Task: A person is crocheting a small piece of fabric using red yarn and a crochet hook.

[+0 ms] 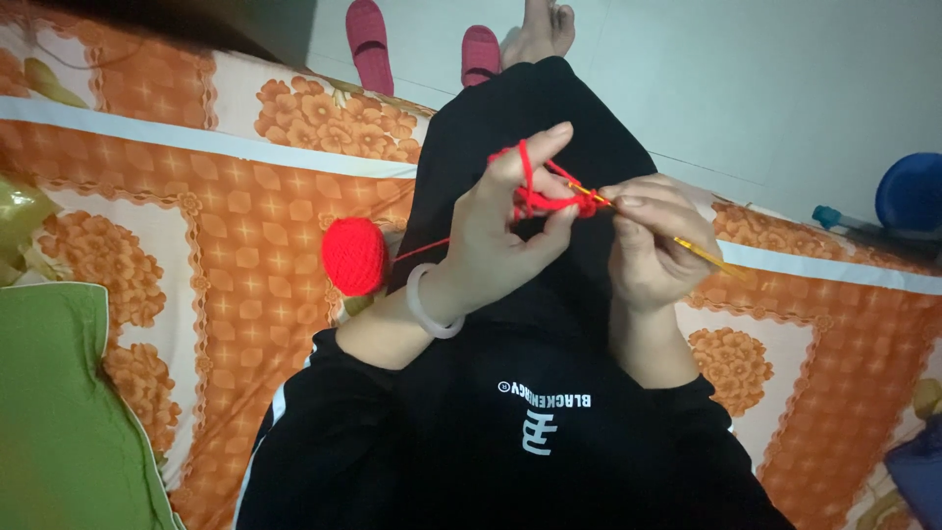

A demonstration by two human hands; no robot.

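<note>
My left hand (505, 221) holds a small piece of red crochet work (559, 201), with red yarn looped over its raised forefinger. A pale bangle (429, 304) sits on that wrist. My right hand (648, 245) grips a thin yellow crochet hook (702, 250), whose tip goes into the red work. A strand of yarn runs left from my hand to a red ball of yarn (355, 255) lying on the bed beside my leg. Both hands hover over my lap in black clothing.
I sit on a bed with an orange floral sheet (235, 216). A green pillow (59, 412) lies at lower left. Two dark pink slippers (371, 44) and a bare foot rest on the pale floor beyond. A blue round object (911, 191) stands at right.
</note>
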